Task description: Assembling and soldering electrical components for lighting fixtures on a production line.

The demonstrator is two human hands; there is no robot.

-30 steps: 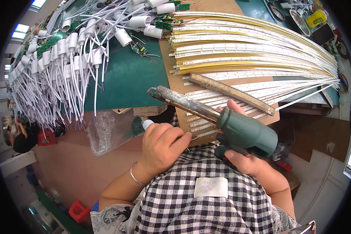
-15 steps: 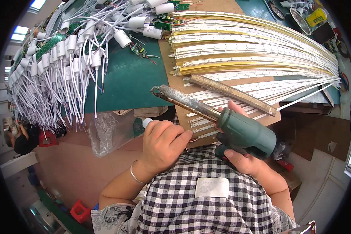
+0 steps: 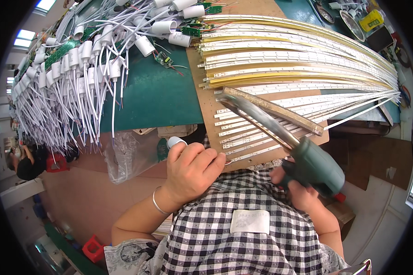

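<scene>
In my right hand [image 3: 303,196] is a green soldering gun [image 3: 320,167]. Its metal barrel slants up and left, and its tip lies at the upper end of a worn wooden bar [image 3: 274,111]; whether they touch I cannot tell. My left hand [image 3: 191,170] is closed beside the board's near left corner. A white plastic end cap [image 3: 175,141] sticks out above its knuckles. Thin wires barely show by the fingertips. Several narrow white LED strips [image 3: 248,124] fan out on the brown board [image 3: 211,112], under the bar and the gun.
A large bundle of white caps with cables [image 3: 80,82] hangs over the left edge of the green table [image 3: 156,98]. More LED strips [image 3: 280,55] are stacked farther back. A clear plastic bag [image 3: 128,158] hangs below the edge. Another person [image 3: 25,162] sits far left.
My right hand has moved the soldering gun right and slightly down, its tip swinging toward the wooden bar. My left hand has barely shifted; more of the white cap shows.
</scene>
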